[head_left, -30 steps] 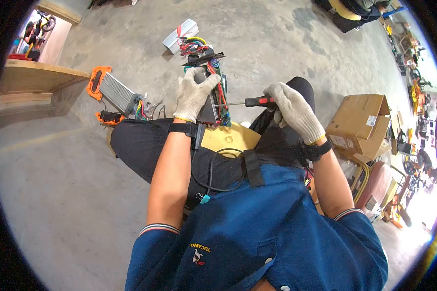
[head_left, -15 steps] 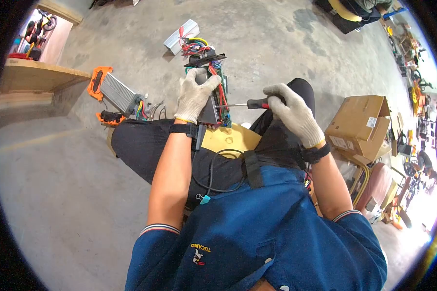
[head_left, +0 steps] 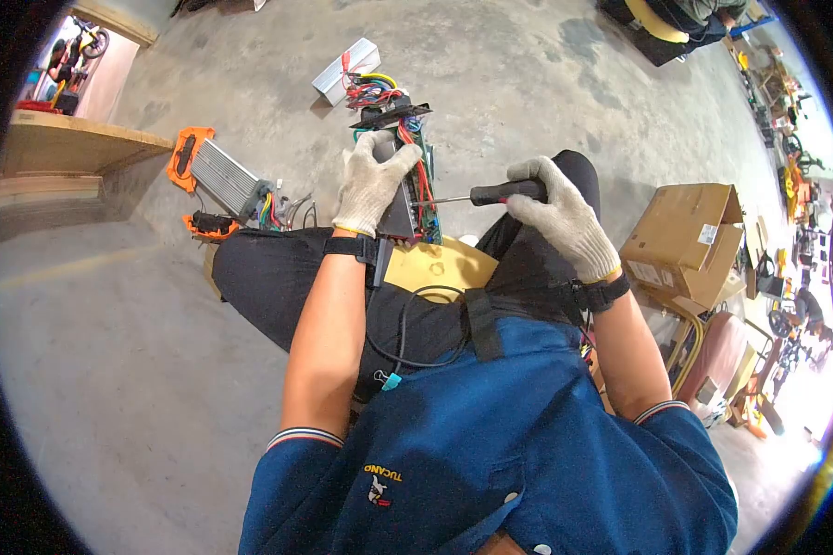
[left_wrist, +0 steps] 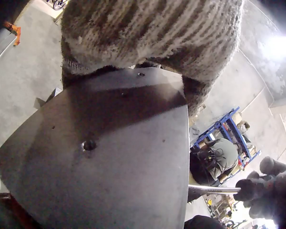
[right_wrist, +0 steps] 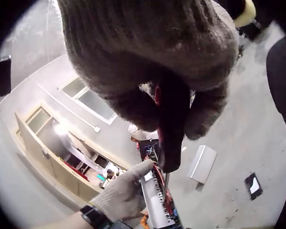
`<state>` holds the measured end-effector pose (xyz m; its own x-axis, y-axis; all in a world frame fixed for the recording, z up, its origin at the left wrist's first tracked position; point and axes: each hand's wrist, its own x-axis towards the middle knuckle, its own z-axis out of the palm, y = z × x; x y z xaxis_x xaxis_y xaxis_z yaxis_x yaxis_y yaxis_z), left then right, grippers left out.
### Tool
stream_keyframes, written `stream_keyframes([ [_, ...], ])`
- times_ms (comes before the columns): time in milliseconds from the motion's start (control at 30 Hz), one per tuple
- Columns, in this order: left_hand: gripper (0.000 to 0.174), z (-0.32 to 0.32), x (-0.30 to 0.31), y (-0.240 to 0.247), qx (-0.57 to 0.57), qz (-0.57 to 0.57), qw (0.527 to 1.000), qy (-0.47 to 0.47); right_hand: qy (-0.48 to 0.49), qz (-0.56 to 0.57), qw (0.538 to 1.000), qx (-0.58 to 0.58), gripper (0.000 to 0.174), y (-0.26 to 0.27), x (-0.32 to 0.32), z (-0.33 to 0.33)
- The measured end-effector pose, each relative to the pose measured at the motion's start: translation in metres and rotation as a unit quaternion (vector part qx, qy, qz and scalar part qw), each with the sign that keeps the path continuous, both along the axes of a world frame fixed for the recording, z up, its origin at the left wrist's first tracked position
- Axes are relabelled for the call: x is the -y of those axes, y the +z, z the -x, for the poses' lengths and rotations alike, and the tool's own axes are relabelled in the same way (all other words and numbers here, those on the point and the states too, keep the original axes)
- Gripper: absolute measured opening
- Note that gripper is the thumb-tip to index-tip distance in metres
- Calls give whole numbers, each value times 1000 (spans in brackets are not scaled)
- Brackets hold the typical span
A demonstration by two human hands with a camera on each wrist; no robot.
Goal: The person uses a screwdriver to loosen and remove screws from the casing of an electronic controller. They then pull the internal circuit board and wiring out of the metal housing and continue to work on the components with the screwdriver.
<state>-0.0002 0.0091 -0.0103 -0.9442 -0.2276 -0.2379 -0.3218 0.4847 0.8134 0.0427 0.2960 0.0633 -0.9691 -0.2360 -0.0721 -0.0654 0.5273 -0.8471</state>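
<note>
The gloved left hand [head_left: 372,185] grips a metal-plated circuit unit [head_left: 400,215] with red wires along its side, fingers around its upper part. In the left wrist view, the unit's flat metal plate [left_wrist: 128,138], with a round hole, fills the centre below the glove [left_wrist: 152,33]. The gloved right hand [head_left: 560,215] holds a black and red screwdriver [head_left: 504,192] by its handle, the shaft pointing left to the unit's side. In the right wrist view, fingers and thumb pinch the dark handle [right_wrist: 171,129]; its tip meets the unit's edge, but the exact contact point is unclear.
A silver housing [head_left: 346,70] lies on the floor beyond the unit. To the left is a finned controller [head_left: 227,176] with orange end pieces. A yellow board [head_left: 440,264] lies between the person's legs, a cardboard box [head_left: 683,236] stands at right, and a wooden ledge [head_left: 83,148] is at far left.
The right hand's fingers have shifted on the screwdriver handle, opening at first and then closing round it. The left hand and the unit hardly move.
</note>
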Motion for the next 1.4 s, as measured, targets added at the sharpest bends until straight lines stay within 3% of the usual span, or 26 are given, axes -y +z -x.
stream_keyframes([
  [33, 72, 0, 0, 0, 0, 0, 1000, 0, 0, 0, 1000, 0, 34, 6, 5, 1],
  [100, 73, 0, -1, 0, 3, 4, 1000, 3, -129, 51, 956, 258, 33, 24, 14, 3],
  [200, 73, -1, 0, 3, 13, 6, 1000, 2, -91, 62, 952, 285, 36, 28, 7, 7],
  [233, 73, -1, 0, 2, 13, 6, 1000, 4, -90, 63, 952, 285, 36, 17, 1, 6],
  [300, 72, 0, -1, 4, 7, -4, 1000, 0, 4, 20, 999, 44, 35, -7, -8, 3],
  [400, 70, -1, -2, 10, 12, 7, 1000, 0, -22, 6, 1000, 3, 32, -11, -1, -1],
  [433, 70, -1, -1, 8, 11, 7, 1000, 0, -22, 6, 1000, 3, 32, 2, 6, 1],
  [500, 69, 0, -1, 2, -2, 1, 1000, 0, -112, 40, 953, 279, 37, 32, 12, 5],
  [633, 70, 0, 1, -1, 3, -6, 1000, -4, -69, 28, 973, 220, 39, 10, 0, 3],
  [700, 70, 0, -1, 2, 1, -8, 1000, 4, -4, -9, 1000, 1, 34, -4, -6, 1],
  [800, 70, -1, -1, 5, 1, -4, 1000, 1, -33, -24, 999, -13, 30, -11, 2, -2],
  [833, 70, 0, -1, 3, 1, -4, 1000, 0, -33, -24, 999, -14, 30, 0, 7, 0],
  [900, 69, 0, -1, 1, -15, 4, 1000, 3, -115, 9, 966, 230, 30, 25, 13, 3],
  [1067, 67, 0, -1, -4, -4, -12, 1000, 13, -40, 30, 988, 147, 30, -4, -5, 0],
  [1133, 66, 1, -2, -1, -5, -21, 1000, 11, -1, 25, 1000, 19, 32, -6, -5, 0],
  [1167, 66, 0, -1, 0, -4, -14, 1000, 9, 0, 25, 1000, 18, 32, -6, -3, -1],
  [1233, 65, 0, -1, 2, -3, -6, 1000, 7, -85, 59, 980, 169, 35, 15, 10, -2],
  [1267, 65, 0, -2, 2, -10, 2, 1000, 9, -86, 60, 980, 168, 35, 22, 10, 0],
  [1333, 65, 0, -3, 1, -16, 10, 1000, 9, -102, 72, 951, 283, 39, 30, 8, 5],
  [1367, 65, 0, -3, 0, -16, 10, 1000, 11, -102, 72, 951, 283, 39, 24, 5, 5],
  [1400, 64, 0, -2, -1, -15, 9, 1000, 13, -56, 39, 977, 200, 38, 12, -1, 5],
])
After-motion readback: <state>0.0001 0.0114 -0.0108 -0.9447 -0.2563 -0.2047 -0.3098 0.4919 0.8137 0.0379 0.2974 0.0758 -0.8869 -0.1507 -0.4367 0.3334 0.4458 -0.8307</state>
